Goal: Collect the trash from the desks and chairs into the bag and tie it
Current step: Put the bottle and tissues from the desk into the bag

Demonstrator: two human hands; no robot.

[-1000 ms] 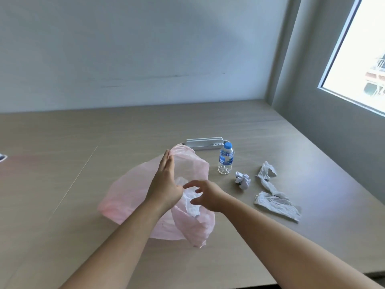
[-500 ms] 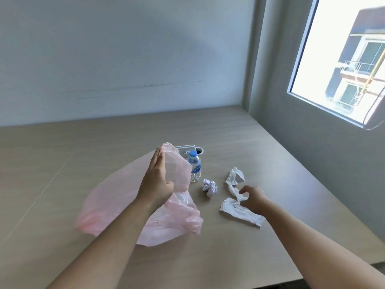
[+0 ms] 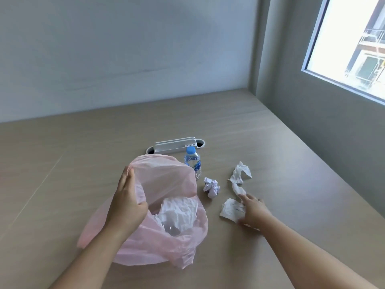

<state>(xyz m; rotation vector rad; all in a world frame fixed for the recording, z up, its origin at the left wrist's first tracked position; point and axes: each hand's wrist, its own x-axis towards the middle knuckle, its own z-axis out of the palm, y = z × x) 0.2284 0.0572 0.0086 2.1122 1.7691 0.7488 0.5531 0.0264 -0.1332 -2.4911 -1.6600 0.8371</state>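
In the head view, the left hand (image 3: 127, 203) holds the near rim of the pink bag (image 3: 164, 176) with the film caught between thumb and palm. The fingers stand fairly straight along the edge, so this grip props the mouth up and open. The bag lies on the surface (image 3: 83, 153), and crumpled white paper (image 3: 179, 213) shows inside it. A second ago the right hand (image 3: 253, 211) was at the bag's mouth. Since then it has swung out to the right and now lies on the near end of the long twisted tissue (image 3: 240, 174). Its fingers are spread over the paper and not visibly closed on it, so its grip is loose at best. One deposit looks finished and the next pick-up begun. Three pieces are left on the surface: this tissue, the paper ball (image 3: 211, 186) just beside the bag, and the upright water bottle (image 3: 193, 163) behind the bag's far rim, in front of the grey cable tray (image 3: 175, 143). Tying the bag seems some way off, since those three must go in first.
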